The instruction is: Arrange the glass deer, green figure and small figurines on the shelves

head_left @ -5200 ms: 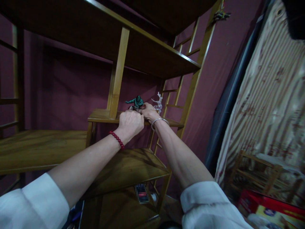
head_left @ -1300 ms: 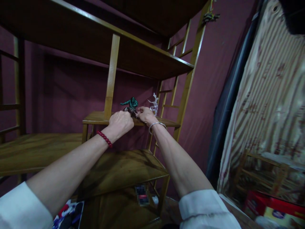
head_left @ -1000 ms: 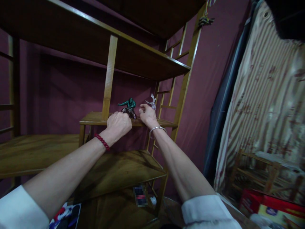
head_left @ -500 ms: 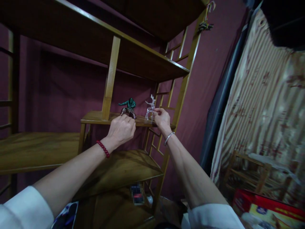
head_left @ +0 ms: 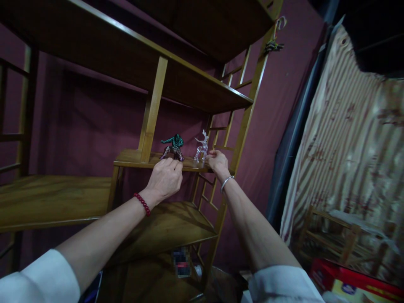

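A dark figurine (head_left: 175, 145) with a green upper body crouches on the short raised shelf (head_left: 129, 158), one arm stretched to the left. My left hand (head_left: 166, 179) is closed in a fist in front of its feet, at the shelf's front edge; the fingertips are hidden, and whatever they hold is too. To the right stands a clear deer figurine (head_left: 201, 147), upright with antlers raised. My right hand (head_left: 218, 163) is just right of the deer's hind legs, fingers slightly parted, with a narrow gap to the deer.
A wooden upright (head_left: 153, 109) rises left of the figurines, under a wide upper board (head_left: 202, 75). Lower boards (head_left: 176, 221) run below my forearms. The shelf's right post (head_left: 248, 122) is beside my right hand. A striped curtain (head_left: 341, 126) and red box (head_left: 356, 280) are at right.
My right fingers have come off the deer and drawn slightly right. The deer stands on its own. My left fist stays by the green figurine. The whole view has shifted a little.
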Tool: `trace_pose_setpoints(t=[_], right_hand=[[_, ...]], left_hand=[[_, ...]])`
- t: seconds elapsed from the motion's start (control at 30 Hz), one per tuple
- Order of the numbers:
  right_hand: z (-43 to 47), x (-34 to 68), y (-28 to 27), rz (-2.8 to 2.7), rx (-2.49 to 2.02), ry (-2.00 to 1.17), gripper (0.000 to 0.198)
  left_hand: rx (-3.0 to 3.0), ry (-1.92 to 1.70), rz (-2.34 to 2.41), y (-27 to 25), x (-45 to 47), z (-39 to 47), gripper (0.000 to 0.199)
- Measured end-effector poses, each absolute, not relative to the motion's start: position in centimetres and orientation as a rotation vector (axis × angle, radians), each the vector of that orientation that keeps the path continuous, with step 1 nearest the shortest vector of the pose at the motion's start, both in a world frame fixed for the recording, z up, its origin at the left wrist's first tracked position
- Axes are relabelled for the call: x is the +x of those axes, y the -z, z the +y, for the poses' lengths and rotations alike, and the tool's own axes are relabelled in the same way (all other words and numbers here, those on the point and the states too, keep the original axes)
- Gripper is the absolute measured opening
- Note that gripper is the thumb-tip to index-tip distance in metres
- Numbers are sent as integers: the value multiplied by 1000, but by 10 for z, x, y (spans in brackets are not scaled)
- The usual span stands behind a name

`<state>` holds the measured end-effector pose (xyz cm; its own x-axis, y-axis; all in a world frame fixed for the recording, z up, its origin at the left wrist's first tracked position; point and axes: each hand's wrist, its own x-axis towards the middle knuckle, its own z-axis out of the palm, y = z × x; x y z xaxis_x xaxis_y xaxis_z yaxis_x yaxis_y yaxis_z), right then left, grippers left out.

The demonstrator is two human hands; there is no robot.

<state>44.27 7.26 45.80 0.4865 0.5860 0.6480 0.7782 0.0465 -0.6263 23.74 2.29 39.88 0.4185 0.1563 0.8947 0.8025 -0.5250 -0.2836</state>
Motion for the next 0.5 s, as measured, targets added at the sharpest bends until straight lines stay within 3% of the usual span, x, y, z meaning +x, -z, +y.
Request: trace_pose_setpoints(t=[0.5], right_hand=[[99, 445, -468, -1251, -1850, 307, 29]], left_hand=[[-1909, 1127, -836, -397, 240, 25, 13]])
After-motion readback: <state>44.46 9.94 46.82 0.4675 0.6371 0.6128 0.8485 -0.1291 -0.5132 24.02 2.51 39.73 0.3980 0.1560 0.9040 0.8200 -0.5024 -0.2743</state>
